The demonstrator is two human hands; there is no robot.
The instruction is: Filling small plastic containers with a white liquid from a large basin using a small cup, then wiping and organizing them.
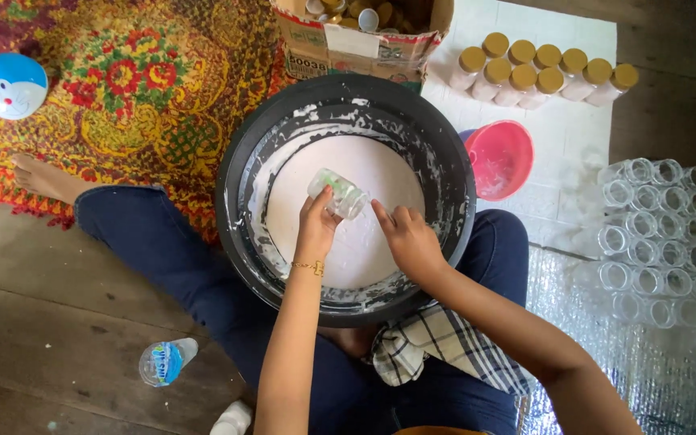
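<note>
While a small clear jar (337,193) is clamped in the grip of the left hand (316,229), it is held tilted just above the white liquid in the black basin (235,161), slightly toward 12 o'clock of the basin's centre. The right hand (411,242) is kept empty, fingers loosely curled and forefinger extended toward the jar, just beside it at 4 o'clock. The step in hand is judged to be the filling of the jar from the basin. A level dip and a steady lift are called for next, so that nothing is spilled over the rim. Filled jars with yellow lids (541,74) are seen at 1 o'clock of the basin, a pink bowl (499,159) at 3 o'clock, and empty clear jars (662,242) stand further out at 3 o'clock. A checked cloth (437,346) is laid on the lap at 6 o'clock.
</note>
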